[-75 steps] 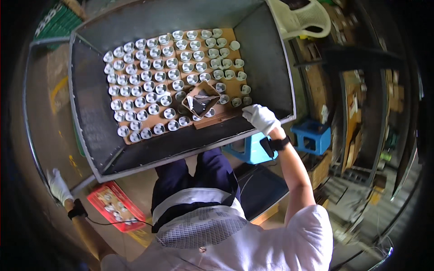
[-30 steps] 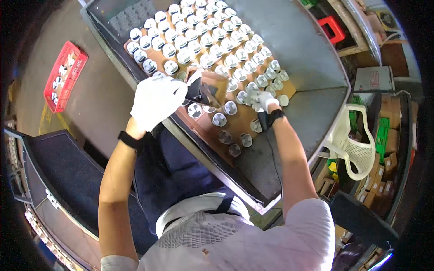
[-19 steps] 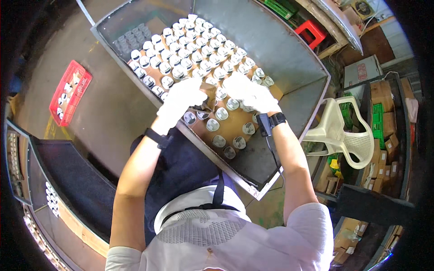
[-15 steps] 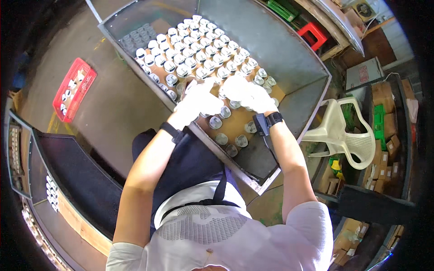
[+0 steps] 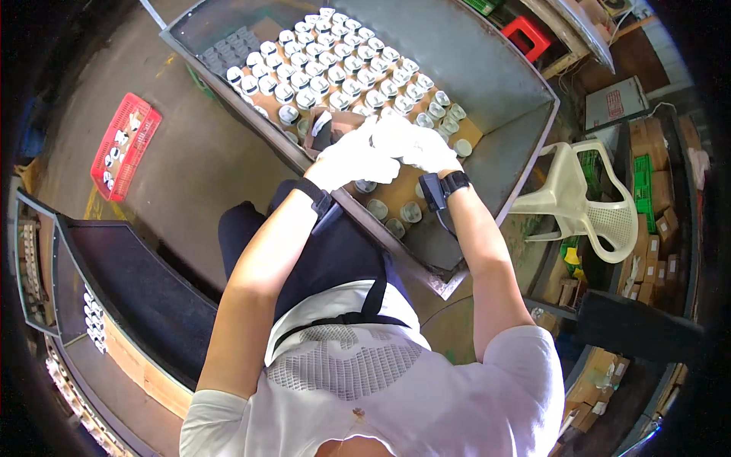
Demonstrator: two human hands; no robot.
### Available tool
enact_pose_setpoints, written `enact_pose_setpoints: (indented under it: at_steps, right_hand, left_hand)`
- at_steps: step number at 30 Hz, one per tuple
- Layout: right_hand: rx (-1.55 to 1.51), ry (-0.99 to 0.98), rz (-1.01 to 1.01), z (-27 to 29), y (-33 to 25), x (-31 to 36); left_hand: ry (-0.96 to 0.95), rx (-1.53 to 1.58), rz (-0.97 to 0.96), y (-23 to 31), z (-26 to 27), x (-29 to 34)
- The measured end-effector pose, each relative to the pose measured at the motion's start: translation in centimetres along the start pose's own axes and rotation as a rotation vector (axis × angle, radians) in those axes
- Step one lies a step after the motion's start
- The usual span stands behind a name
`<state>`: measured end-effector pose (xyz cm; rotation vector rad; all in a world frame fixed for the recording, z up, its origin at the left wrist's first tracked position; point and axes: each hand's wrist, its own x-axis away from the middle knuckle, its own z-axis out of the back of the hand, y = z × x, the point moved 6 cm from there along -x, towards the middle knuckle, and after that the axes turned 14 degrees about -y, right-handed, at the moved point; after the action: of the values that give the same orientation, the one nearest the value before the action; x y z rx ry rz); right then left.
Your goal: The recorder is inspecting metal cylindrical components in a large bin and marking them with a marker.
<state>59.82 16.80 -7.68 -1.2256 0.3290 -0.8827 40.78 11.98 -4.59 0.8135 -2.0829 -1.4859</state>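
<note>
Both of my hands wear white gloves and meet over a large grey metal bin (image 5: pixel 495 76). Rows of small white-capped jars (image 5: pixel 335 68) stand on a brown cardboard sheet inside it. My left hand (image 5: pixel 346 161) lies over the near rows, right beside a dark brownish packet (image 5: pixel 321 131). My right hand (image 5: pixel 422 146), with a black wrist device, presses against the left hand's fingers. What the fingers hold is hidden. A few loose jars (image 5: pixel 396 217) sit near the bin's front edge, below my hands.
A white plastic chair (image 5: pixel 586 190) stands right of the bin. On the floor at left lies a red crate (image 5: pixel 122 145) with jars. A dark tray (image 5: pixel 129 282) with more jars (image 5: pixel 91 320) is at lower left. Cardboard boxes (image 5: pixel 655 221) are stacked at right, and a red stool (image 5: pixel 529 34) stands behind.
My left hand rose from down at my side to the bin. Both hands closed in together over the jars near the dark packet, and the view swung round.
</note>
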Motion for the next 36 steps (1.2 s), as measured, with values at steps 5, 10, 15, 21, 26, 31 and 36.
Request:
enact_pose_setpoints:
  at_steps: [5, 10, 15, 21, 26, 31, 36]
  right_hand:
    - [0.316, 0.013, 0.146, -0.5, 0.0, -0.6]
    - [0.291, 0.028, 0.150, -1.9, -5.5, 0.1]
    - [0.047, 0.032, 0.208, -2.0, -1.8, -1.7]
    - [0.051, -0.037, 0.217, -2.4, -4.9, -1.5]
    - [-0.173, -0.043, 0.187, -2.8, -4.8, -1.4]
    - [-0.055, 0.011, 0.221, -1.4, -3.7, -1.3]
    - [0.087, 0.014, 0.210, -1.7, -5.7, -1.0]
  left_hand:
    - [-0.003, -0.370, -0.070, -1.6, 1.6, -0.6]
    - [0.157, -1.255, -0.315, 1.6, 0.7, 0.5]
    - [0.366, -1.020, -0.001, -0.3, 3.0, 1.3]
    - [0.402, -0.765, 0.037, 1.3, 2.3, 1.8]
    - [0.255, -0.050, -0.151, -0.3, 2.4, 1.2]
    - [0.155, -0.481, -0.169, 1.2, 1.9, 0.7]
    - [0.238, -0.852, -0.194, 1.0, 1.9, 0.6]
